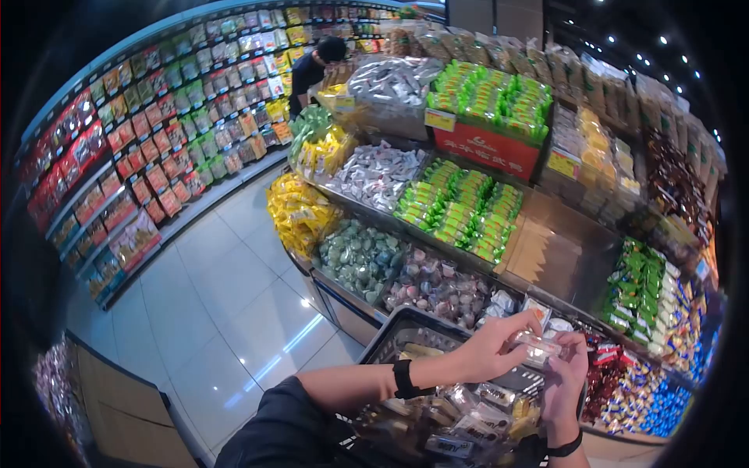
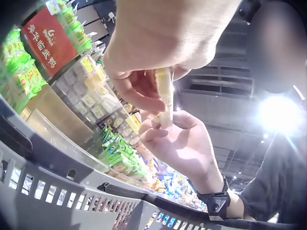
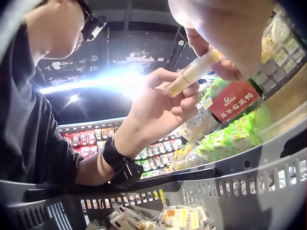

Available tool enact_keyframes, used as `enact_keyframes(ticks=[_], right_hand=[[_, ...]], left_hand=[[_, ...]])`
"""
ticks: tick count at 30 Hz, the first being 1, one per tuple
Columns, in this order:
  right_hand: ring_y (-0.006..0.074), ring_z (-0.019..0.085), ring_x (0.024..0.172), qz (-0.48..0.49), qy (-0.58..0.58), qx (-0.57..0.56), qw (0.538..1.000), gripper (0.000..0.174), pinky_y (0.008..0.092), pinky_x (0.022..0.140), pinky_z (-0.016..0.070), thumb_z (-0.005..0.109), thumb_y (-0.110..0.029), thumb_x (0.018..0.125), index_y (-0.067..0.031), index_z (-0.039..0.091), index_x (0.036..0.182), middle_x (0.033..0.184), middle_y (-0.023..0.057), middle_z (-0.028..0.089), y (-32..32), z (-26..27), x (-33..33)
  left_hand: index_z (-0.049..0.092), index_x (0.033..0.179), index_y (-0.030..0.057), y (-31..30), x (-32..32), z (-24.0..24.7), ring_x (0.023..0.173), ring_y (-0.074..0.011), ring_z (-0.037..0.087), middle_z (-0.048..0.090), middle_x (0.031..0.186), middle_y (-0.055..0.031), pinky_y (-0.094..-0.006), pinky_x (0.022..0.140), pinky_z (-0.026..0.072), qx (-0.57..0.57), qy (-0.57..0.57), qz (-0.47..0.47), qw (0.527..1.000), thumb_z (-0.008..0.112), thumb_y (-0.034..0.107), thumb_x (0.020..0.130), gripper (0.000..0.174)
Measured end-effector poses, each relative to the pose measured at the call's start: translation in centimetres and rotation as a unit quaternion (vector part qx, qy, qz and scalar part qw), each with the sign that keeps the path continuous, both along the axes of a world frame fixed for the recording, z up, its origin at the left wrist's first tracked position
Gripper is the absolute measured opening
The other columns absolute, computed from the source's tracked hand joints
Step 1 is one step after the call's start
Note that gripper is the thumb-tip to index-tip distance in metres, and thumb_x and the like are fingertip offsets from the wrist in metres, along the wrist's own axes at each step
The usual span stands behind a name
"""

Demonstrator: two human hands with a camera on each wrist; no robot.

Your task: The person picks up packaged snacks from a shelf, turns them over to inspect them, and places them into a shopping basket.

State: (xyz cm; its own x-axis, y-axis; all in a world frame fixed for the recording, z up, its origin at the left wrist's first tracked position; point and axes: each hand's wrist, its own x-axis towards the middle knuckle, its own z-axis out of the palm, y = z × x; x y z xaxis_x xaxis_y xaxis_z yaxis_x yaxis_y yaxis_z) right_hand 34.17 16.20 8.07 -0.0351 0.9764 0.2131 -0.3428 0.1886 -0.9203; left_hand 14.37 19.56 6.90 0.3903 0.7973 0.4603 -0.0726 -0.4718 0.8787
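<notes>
Pinching a small clear-wrapped packet [image 1: 538, 345] at both ends, left hand [image 1: 488, 347] and right hand [image 1: 566, 382] each curled round it, at my 1 o'clock just above the basket [image 1: 437, 320]. Basket looks part-filled with wrapped packets [image 1: 468, 413]; this one not yet in, I judge. Label unreadable; sweet bins [image 1: 437, 285] at 12 o'clock blur together.

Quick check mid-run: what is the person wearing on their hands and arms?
Both hands are bare, with no gloves. The left hand has a black strap round its wrist, and a dark sleeve covers the arm from about the elbow up. The right hand wears a similar black wrist band.
</notes>
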Motion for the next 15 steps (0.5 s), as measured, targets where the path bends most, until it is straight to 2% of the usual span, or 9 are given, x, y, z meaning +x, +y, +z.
enact_keyframes(ticks=[3,5,7,9,12,15], right_hand=[[0.0162,0.052,0.102,-0.028,-0.01,-0.007,1.0,0.032,0.0292,0.096,0.0414,0.062,-0.001,0.078,-0.0042,0.05,0.107,0.106,0.0076,0.05,0.6,-0.4,-0.3],[0.0155,0.052,0.104,-0.027,-0.016,-0.012,0.999,0.033,0.0294,0.096,0.0424,0.063,-0.003,0.077,-0.0043,0.051,0.108,0.107,0.007,0.05,1.1,-1.0,0.0],[0.0159,0.052,0.11,-0.035,-0.038,-0.015,0.999,0.038,0.028,0.097,0.0425,0.065,-0.005,0.076,-0.0025,0.053,0.112,0.108,0.0059,0.052,0.8,-0.7,0.0],[0.0159,0.053,0.112,-0.015,-0.06,-0.027,0.998,0.039,0.03,0.099,0.0419,0.068,-0.005,0.078,-0.0025,0.054,0.115,0.113,0.0061,0.056,0.6,-0.4,0.2],[0.0127,0.054,0.11,0.015,-0.061,0.015,0.998,0.034,0.03,0.095,0.0445,0.069,-0.003,0.086,-0.0049,0.054,0.117,0.115,0.0038,0.057,0.3,-0.5,0.3],[0.009,0.054,0.106,0.015,-0.056,0.027,0.998,0.03,0.0259,0.089,0.0464,0.065,0.002,0.091,-0.0059,0.052,0.117,0.114,0.0023,0.055,0.4,-1.2,0.6]], left_hand=[[0.056,0.112,0.004,0.2,-0.2,0.3,0.054,-0.0049,0.046,0.057,0.068,-0.0006,-0.0251,0.049,0.0313,-0.015,-0.001,-0.009,1.0,0.058,0.005,0.088,0.024],[0.057,0.112,0.0046,0.5,-0.6,0.1,0.057,-0.0044,0.05,0.056,0.067,0.0007,-0.024,0.05,0.0347,-0.03,0.008,-0.025,0.999,0.056,0.006,0.089,0.023],[0.058,0.114,0.0034,0.3,-0.7,0.6,0.061,-0.0048,0.055,0.06,0.073,-0.0005,-0.0228,0.053,0.0424,-0.107,-0.006,-0.031,0.994,0.054,0.006,0.089,0.026],[0.059,0.116,0.0001,0.5,-0.9,0.4,0.067,-0.0074,0.061,0.065,0.084,-0.0046,-0.0237,0.058,0.0501,-0.114,-0.007,-0.047,0.992,0.051,0.007,0.089,0.029],[0.058,0.118,-0.0036,-0.2,-0.8,0.6,0.071,-0.0132,0.065,0.067,0.094,-0.0111,-0.0261,0.059,0.0534,-0.154,-0.036,-0.063,0.985,0.051,0.007,0.089,0.031],[0.056,0.12,-0.005,0.3,-0.6,1.1,0.072,-0.0164,0.065,0.067,0.099,-0.0142,-0.0275,0.061,0.0541,-0.129,-0.027,-0.027,0.991,0.052,0.008,0.091,0.032]])
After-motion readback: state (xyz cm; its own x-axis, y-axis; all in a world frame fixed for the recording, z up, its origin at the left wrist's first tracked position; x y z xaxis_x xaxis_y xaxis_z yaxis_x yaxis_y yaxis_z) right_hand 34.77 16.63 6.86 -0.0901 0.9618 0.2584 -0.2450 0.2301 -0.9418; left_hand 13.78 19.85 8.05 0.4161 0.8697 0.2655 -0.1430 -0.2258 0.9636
